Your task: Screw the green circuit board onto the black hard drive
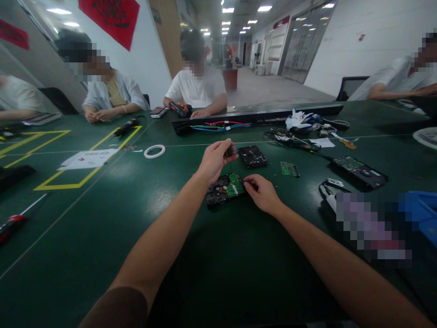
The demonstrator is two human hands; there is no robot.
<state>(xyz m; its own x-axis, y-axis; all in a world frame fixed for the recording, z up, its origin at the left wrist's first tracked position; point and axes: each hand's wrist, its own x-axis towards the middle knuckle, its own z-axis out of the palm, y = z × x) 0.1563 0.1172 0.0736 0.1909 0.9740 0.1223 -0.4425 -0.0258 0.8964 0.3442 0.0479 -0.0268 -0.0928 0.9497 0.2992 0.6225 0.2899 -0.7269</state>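
Left hand [214, 161], center of the frame: fingers closed around a small slender tool [230, 153], mostly hidden, over the green circuit board [235, 184] of a hard disk drive [217, 190]. Right hand [263, 195], loosely curled, has its fingertips at that drive's right edge; whether it grips cannot be told. Just above in the frame lies a second hard disk drive [252, 156]; right of center, a loose circuit board [289, 169].

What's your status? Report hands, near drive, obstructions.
Left hand above near drive, pinching dark object. Right hand at drive's right edge, contact unclear. Drive flat, green board up. Second drive close beyond, not blocking.
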